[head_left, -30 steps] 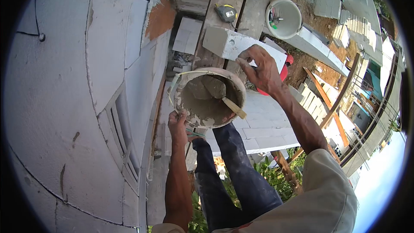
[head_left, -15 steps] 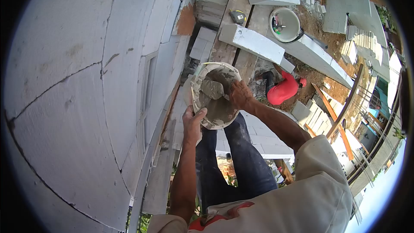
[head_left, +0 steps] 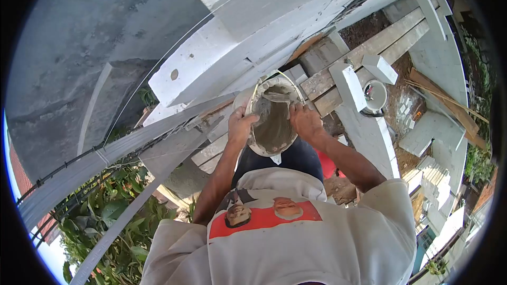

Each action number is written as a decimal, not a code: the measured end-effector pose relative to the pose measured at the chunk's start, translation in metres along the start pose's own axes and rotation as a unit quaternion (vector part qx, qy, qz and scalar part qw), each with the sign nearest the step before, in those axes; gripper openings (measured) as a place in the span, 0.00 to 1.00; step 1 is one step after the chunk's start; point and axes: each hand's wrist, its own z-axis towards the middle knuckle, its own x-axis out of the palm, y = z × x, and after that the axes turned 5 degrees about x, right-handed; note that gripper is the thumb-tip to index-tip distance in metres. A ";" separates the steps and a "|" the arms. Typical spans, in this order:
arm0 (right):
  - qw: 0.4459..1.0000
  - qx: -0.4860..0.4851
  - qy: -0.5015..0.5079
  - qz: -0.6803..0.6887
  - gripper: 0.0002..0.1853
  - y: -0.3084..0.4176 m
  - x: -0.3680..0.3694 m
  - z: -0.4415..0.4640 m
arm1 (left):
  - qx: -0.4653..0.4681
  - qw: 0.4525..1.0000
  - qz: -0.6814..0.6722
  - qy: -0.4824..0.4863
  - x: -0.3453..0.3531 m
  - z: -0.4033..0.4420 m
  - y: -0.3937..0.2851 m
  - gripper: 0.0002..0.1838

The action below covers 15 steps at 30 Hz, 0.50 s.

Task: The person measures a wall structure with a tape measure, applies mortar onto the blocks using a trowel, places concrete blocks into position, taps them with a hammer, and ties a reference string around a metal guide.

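At the bucket's rim, both hands now

From the head camera, the only view, the bucket point(head_left: 259, 146) is upfront of the person's body, its mouth towards the lens. The left hand point(head_left: 240, 126) grips it, thumb over the rim and fingers against the outside. The right hand point(head_left: 307, 121) is curled at the opposite edge; whether it grips the rim or the trowel's handle, I cannot tell. Inside is wet grey mortar point(head_left: 273, 129), and the trowel point(head_left: 275, 96) shows as a coated blade near the far wall.

A second ago the right hand was raised clear of the bucket, and the trowel's wooden handle stuck out over the rim. Half a second later that hand had reached the edge, where it is now. As I judge it, this leaves the bucket steadied from two sides, with neither hand free for other work.

The view has swung too: leaves point(head_left: 127, 211) and a broad grey surface point(head_left: 105, 21) fill the left. The planks point(head_left: 393, 32), a pale block point(head_left: 347, 85) and a second pail point(head_left: 381, 97) lie to the right, well apart from the hands.
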 end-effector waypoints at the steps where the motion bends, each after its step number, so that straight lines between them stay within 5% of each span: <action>1: 0.999 -0.032 -0.001 -0.016 0.24 0.010 -0.001 0.007 | 0.000 0.999 0.040 -0.009 -0.014 -0.003 0.000 0.20; 7: 0.962 -0.199 0.106 -0.154 0.18 0.058 -0.017 0.032 | 0.034 0.984 -0.107 -0.140 -0.050 -0.044 -0.019 0.07; 15: 0.859 -0.360 0.359 -0.067 0.20 0.055 -0.056 0.056 | 0.050 0.894 -0.305 -0.324 -0.049 -0.068 0.010 0.07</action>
